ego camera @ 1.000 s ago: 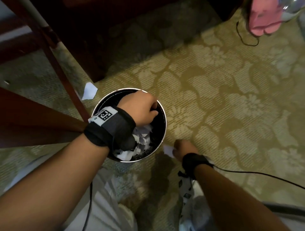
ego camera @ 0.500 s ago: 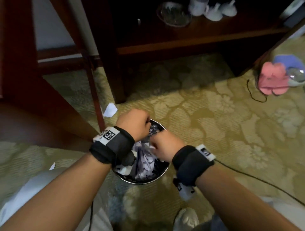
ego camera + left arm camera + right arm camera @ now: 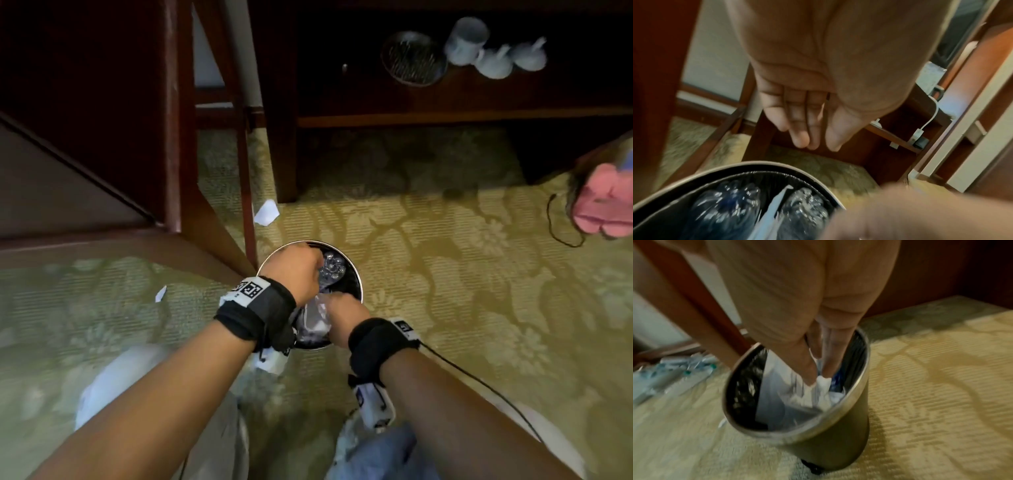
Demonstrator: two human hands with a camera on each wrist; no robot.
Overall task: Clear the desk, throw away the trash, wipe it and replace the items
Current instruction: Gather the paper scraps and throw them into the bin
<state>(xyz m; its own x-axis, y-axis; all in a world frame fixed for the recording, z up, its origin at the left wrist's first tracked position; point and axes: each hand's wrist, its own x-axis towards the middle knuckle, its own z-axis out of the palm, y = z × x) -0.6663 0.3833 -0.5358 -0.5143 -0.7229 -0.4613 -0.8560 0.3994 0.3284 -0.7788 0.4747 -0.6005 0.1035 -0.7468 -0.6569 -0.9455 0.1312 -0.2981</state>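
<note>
Low in the centre of the head view, the trash bin [image 3: 359, 284] stands upright on the patterned carpet [image 3: 462, 291], just beside a dark wooden leg [image 3: 247, 219]. Both your forearms reach up from the bottom edge and meet over its mouth.

Your left hand [image 3: 291, 270] hovers knuckles up above the upper-left part of the rim. The left wrist view shows its fingers [image 3: 799, 129] stretched out, close together and holding nothing, clear of the rim below.

Your right hand [image 3: 342, 310] bends steeply down at the wrist, with its fingers inside the lower-right part of the bin's mouth. In the right wrist view its thumb and fingertips close on a wad of crumpled white paper [image 3: 823, 382] inside the black liner [image 3: 744, 386], though blur softens the grip.

Clear plastic bottles [image 3: 725, 199] lie in the bin under your left hand. A white paper scrap [image 3: 267, 212] lies on the carpet up and left of the bin, and a smaller scrap [image 3: 160, 293] lies farther left.
</note>
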